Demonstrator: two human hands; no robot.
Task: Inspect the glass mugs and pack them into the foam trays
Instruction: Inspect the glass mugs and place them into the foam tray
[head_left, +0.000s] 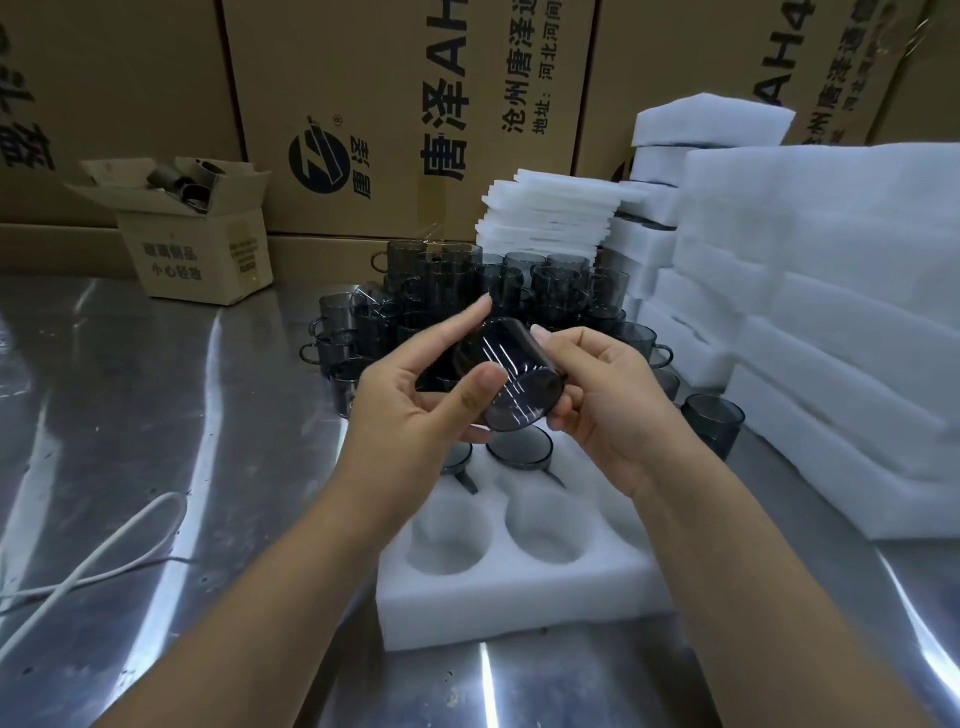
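Held in mid-air: smoky grey cylindrical glass mug (506, 379), tipped onto its side, long axis running from up and away down toward the viewer, one round end facing the camera. Handle hidden, so open end not told from base. Pinched by left hand (415, 410) between thumb and straightened forefinger; clasped on the opposite side by curled fingers of right hand (608, 400); neither nearer. Directly below: white foam tray with round pockets (519, 618), near pockets vacant. Righting to vertical probably needed before lowering.
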